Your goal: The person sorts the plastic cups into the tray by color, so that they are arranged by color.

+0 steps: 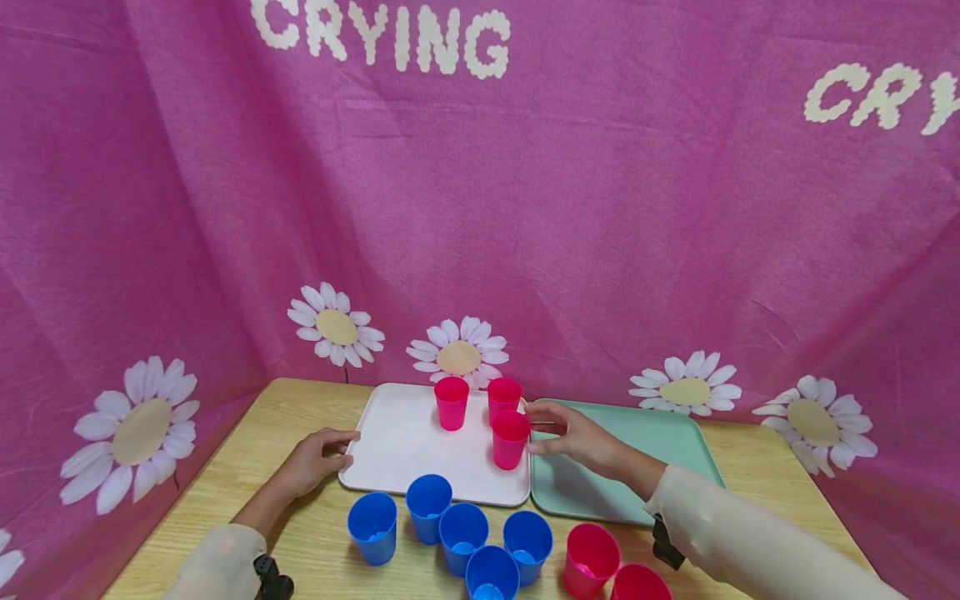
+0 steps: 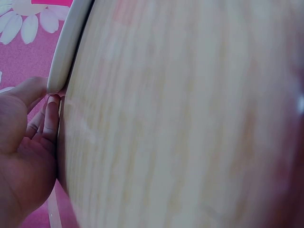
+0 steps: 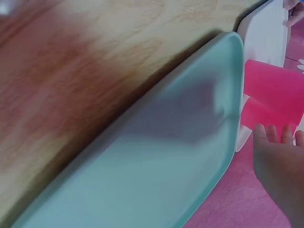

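Left hand: reaches forward from the left, the hand (image 1: 311,462) at the left rim of the white tray (image 1: 420,458), low over the wooden counter (image 1: 258,425).
Left fingers: loosely bent, tips touching the tray's edge rather than wrapped round it.
Right hand: comes in from the right over the green tray (image 1: 581,497), the hand (image 1: 573,437) turned toward the cups, wrist and pale sleeve (image 1: 757,521) trailing to the lower right.
Right fingers: extended and uncurled, thumb apart below them, beside the front red cup (image 1: 510,442); contact with it I cannot tell.
Cups on white tray: three red, upright; one rear left (image 1: 452,406), one rear right (image 1: 504,392), and the front one partly covering the latter.
Cups on counter: five blue cups (image 1: 463,540) before the white tray, two more red cups (image 1: 592,562) to their right.
Head view alone: all five blue cups and the lettering (image 1: 382,37) on the pink cloth (image 1: 480,200).
Left wrist view alone: the thumb and fingertips close up against the tray's end.
Right wrist view: a dark shadow on the green tray seen close, the left hand small at the upper right corner.
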`<state>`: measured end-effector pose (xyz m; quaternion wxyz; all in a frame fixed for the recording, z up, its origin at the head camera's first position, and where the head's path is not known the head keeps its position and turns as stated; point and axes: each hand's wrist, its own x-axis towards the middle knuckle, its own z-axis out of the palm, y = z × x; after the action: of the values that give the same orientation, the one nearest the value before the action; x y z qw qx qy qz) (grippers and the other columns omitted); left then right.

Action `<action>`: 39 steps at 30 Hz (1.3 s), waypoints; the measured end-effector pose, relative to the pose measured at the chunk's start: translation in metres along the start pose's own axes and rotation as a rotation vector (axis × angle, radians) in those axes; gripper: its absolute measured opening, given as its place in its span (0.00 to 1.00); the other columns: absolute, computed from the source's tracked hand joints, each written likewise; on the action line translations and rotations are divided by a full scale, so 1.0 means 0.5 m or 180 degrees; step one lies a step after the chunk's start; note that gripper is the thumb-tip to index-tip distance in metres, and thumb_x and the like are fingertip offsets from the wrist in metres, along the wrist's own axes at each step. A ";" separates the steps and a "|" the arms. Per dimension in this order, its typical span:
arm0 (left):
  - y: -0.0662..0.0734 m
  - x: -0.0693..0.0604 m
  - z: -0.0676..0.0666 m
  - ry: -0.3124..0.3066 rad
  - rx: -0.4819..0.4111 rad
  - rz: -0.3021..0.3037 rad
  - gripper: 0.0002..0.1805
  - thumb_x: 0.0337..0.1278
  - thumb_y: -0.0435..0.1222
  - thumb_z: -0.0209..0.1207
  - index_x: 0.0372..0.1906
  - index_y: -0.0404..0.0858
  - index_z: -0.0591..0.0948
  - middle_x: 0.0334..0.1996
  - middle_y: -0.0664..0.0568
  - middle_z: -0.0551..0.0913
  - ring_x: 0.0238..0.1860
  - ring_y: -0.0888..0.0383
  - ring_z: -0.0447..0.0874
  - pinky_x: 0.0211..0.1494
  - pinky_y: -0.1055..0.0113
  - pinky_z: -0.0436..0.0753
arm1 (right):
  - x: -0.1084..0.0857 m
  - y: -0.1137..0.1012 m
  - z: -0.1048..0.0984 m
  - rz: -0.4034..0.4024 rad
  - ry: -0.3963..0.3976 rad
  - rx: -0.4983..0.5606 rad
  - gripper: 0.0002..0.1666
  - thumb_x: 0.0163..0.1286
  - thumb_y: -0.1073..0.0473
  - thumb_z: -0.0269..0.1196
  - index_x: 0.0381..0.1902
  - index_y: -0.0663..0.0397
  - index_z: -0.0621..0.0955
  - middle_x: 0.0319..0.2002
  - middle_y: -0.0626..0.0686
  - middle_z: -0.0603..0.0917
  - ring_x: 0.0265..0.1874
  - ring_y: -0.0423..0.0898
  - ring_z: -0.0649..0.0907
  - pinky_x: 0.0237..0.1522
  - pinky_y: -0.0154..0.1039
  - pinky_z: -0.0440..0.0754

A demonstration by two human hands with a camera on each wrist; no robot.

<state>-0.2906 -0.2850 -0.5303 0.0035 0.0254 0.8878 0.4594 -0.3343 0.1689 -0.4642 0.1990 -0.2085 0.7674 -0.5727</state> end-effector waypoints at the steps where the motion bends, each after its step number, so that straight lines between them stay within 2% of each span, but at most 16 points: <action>1: 0.001 -0.001 0.000 0.0002 0.0005 -0.0001 0.23 0.63 0.24 0.65 0.64 0.31 0.81 0.53 0.41 0.81 0.51 0.49 0.77 0.59 0.54 0.81 | -0.004 0.003 -0.002 -0.0012 -0.0023 0.0039 0.40 0.69 0.66 0.69 0.75 0.67 0.66 0.71 0.67 0.70 0.72 0.68 0.68 0.63 0.47 0.81; 7: 0.001 -0.001 0.000 0.0011 0.0039 -0.0005 0.23 0.63 0.25 0.65 0.64 0.31 0.81 0.53 0.41 0.82 0.51 0.49 0.77 0.60 0.52 0.81 | -0.036 0.006 -0.010 -0.0019 -0.0076 0.0101 0.41 0.69 0.64 0.68 0.75 0.69 0.64 0.72 0.69 0.68 0.74 0.71 0.64 0.63 0.44 0.81; 16: -0.002 0.000 -0.002 -0.0020 0.0041 0.0072 0.23 0.63 0.24 0.65 0.63 0.31 0.81 0.53 0.40 0.81 0.50 0.49 0.78 0.59 0.54 0.81 | -0.089 0.019 -0.013 0.0053 -0.0186 0.0192 0.43 0.72 0.61 0.68 0.76 0.70 0.61 0.75 0.72 0.64 0.75 0.71 0.63 0.63 0.42 0.81; 21: -0.003 0.000 -0.003 -0.0022 0.0039 0.0081 0.23 0.63 0.24 0.65 0.63 0.31 0.81 0.53 0.40 0.81 0.50 0.49 0.78 0.59 0.53 0.81 | -0.125 0.024 -0.012 0.0031 -0.0235 0.0353 0.42 0.73 0.63 0.65 0.76 0.72 0.59 0.75 0.74 0.62 0.75 0.72 0.61 0.62 0.39 0.81; 27: -0.002 -0.001 -0.002 -0.0031 0.0073 0.0080 0.23 0.63 0.25 0.66 0.63 0.31 0.81 0.53 0.40 0.82 0.50 0.50 0.78 0.58 0.54 0.82 | -0.173 0.024 -0.017 0.0027 -0.0217 0.0461 0.41 0.75 0.61 0.64 0.77 0.71 0.59 0.75 0.73 0.62 0.75 0.68 0.64 0.61 0.37 0.81; 31: 0.000 -0.001 -0.003 -0.0040 0.0080 0.0086 0.23 0.63 0.25 0.66 0.64 0.31 0.81 0.53 0.40 0.82 0.50 0.49 0.78 0.58 0.53 0.82 | -0.205 0.025 -0.024 0.0063 -0.0164 0.0513 0.39 0.77 0.60 0.62 0.78 0.68 0.59 0.75 0.71 0.64 0.74 0.59 0.69 0.61 0.36 0.81; 34: 0.000 -0.001 -0.004 -0.0036 0.0078 0.0090 0.23 0.63 0.25 0.65 0.64 0.31 0.81 0.54 0.40 0.82 0.50 0.49 0.78 0.59 0.52 0.82 | -0.228 0.028 -0.026 0.0082 -0.0102 0.0501 0.39 0.77 0.61 0.61 0.78 0.67 0.59 0.75 0.70 0.64 0.73 0.56 0.71 0.61 0.36 0.81; 39: -0.001 0.000 -0.003 -0.0036 0.0079 0.0044 0.24 0.63 0.25 0.65 0.64 0.32 0.81 0.55 0.39 0.81 0.52 0.48 0.78 0.60 0.53 0.82 | -0.265 0.033 -0.022 0.0207 0.0038 0.0390 0.38 0.79 0.59 0.60 0.78 0.66 0.59 0.75 0.71 0.63 0.74 0.64 0.67 0.60 0.35 0.81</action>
<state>-0.2905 -0.2868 -0.5299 0.0051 0.0342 0.8932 0.4483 -0.2315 0.2544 -0.4685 0.2253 -0.1675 0.7384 -0.6131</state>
